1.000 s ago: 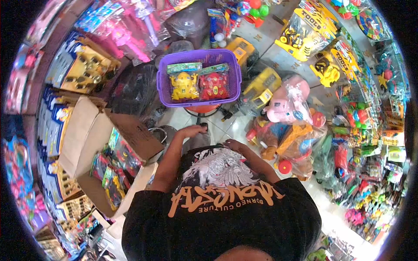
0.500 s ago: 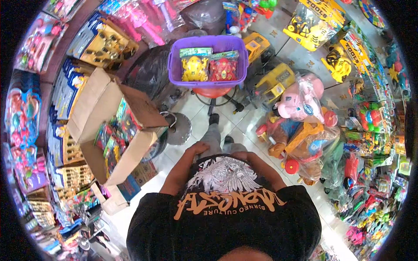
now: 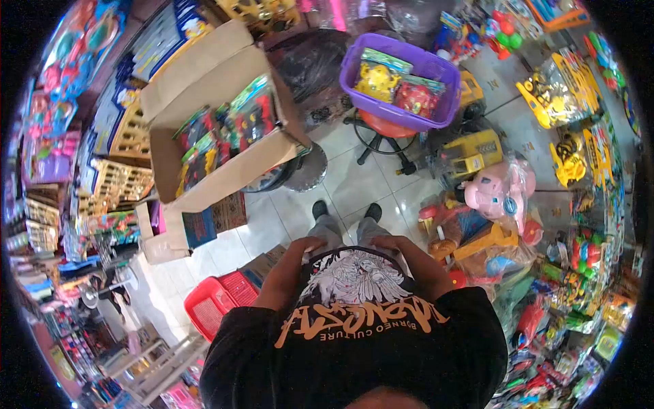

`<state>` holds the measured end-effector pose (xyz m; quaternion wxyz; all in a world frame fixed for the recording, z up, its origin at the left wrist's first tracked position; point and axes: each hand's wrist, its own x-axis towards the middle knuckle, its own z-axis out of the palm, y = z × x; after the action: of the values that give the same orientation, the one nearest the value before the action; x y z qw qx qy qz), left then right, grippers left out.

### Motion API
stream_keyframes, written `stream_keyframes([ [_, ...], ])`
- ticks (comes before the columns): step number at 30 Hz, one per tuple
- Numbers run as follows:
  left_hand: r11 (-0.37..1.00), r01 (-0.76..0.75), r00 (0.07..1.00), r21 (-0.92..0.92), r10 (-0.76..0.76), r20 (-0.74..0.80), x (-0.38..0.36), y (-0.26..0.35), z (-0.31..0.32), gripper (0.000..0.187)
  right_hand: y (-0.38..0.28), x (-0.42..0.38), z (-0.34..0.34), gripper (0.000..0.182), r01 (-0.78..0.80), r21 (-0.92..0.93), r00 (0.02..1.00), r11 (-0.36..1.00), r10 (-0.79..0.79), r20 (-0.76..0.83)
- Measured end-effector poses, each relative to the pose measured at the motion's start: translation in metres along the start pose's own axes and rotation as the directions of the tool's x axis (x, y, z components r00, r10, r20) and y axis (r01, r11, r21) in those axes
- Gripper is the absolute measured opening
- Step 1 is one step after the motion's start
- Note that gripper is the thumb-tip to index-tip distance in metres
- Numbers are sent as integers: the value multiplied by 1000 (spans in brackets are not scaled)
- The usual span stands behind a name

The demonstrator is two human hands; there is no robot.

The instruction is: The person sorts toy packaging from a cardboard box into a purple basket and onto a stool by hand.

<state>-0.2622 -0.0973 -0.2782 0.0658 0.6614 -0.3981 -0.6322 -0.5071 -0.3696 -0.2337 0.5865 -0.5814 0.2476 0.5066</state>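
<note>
My left hand (image 3: 308,245) rests against the front of my left thigh, its fingers lying on the grey trousers (image 3: 328,230). My right hand (image 3: 387,243) lies likewise on my right thigh, just below the hem of the black shirt (image 3: 354,361). Nothing shows in either hand, though the fingertips are small in view. Ahead to the right, a purple tub (image 3: 439,124) on a red-seated stool (image 3: 385,125) holds a yellow bagged toy (image 3: 377,83) and a red bagged toy (image 3: 417,97). An open cardboard box (image 3: 231,178) with packaged toys stands ahead left.
A red plastic basket (image 3: 204,310) is on the tiled floor at left. On the right are a pink bagged ride-on toy (image 3: 501,191), an orange toy (image 3: 487,240) and yellow toy trucks (image 3: 470,153). Packed toy displays line both sides.
My view has turned left, so the box and tub appear farther right. My feet, one ahead of the other before, now stand side by side. The red basket has come into view.
</note>
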Motion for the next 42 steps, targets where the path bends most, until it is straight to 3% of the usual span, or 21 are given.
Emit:
stream_keyframes([
  [6,978,-206,976,38,208,-63,-25,-94,37,63,-50,5,-1,60,-86,-170,996,982,90,14],
  [12,910,-400,906,106,410,-107,-24,-154,55,62,-65,90,25,49,69,-414,996,908,-83,-14],
  [14,878,-463,868,120,477,-137,-27,-174,66,61,-83,129,40,47,256,-620,965,742,-231,122],
  [15,923,-385,913,-2,380,-147,-30,-182,66,56,-99,126,47,47,249,-634,968,732,-213,135],
  [16,922,-386,911,-19,377,-166,-58,-152,62,56,-122,116,52,46,201,-776,972,597,-222,80],
  [17,958,-143,960,-247,74,-268,-111,-134,34,54,-149,109,55,47,139,-887,967,440,-253,26],
  [18,956,-147,957,-253,73,-280,-120,-135,35,54,-172,105,65,47,-76,-610,961,789,-106,-256],
  [20,912,-148,886,-383,-50,-461,-132,-133,32,58,-203,102,74,47,-15,-513,936,858,-169,-310],
  [21,880,9,897,-474,-217,-384,-139,-123,19,60,-217,101,75,47,59,-405,901,912,-223,-371],
  [22,874,-2,872,-487,-237,-428,-143,-122,10,60,-227,104,81,39,116,-447,823,887,-338,-457],
  [24,862,-20,854,-506,-249,-457,-161,-104,-6,61,-249,105,80,35,500,-21,808,866,-475,-349],
  [26,779,-206,814,-592,-198,-545,-221,-51,-59,58,-290,82,78,31,599,-2,767,801,-575,-285],
  [28,750,-338,721,-569,-182,-669,-237,-40,-87,50,-374,-15,93,34,539,65,828,840,-514,-225],
  [31,720,-460,701,-520,-65,-710,-312,12,-152,42,-447,-78,69,35,632,2,775,775,-632,11],
  [33,689,-566,706,-453,122,-698,-357,42,-190,39,-493,-118,52,35,762,99,611,640,-761,220],
  [34,696,-563,698,-446,112,-707,-374,56,-207,39,-513,-126,43,35,769,98,599,632,-766,233],
  [36,720,-656,473,-225,160,-866,-398,77,-240,34,-549,-132,22,37,886,154,413,438,-895,172],
  [37,729,-648,471,-218,158,-868,-402,80,-257,34,-567,-130,14,37,890,158,400,427,-899,177],
  [39,881,-452,445,-139,87,-891,-407,84,-288,30,-601,-121,3,45,858,-153,488,490,-871,-53],
  [40,957,-288,451,-42,97,-887,-411,86,-302,30,-612,-115,-7,45,863,-144,481,484,-875,-56],
  [42,988,-156,451,1,72,-890,-396,73,-323,34,-626,-96,-27,55,670,-479,674,567,-735,72],
])
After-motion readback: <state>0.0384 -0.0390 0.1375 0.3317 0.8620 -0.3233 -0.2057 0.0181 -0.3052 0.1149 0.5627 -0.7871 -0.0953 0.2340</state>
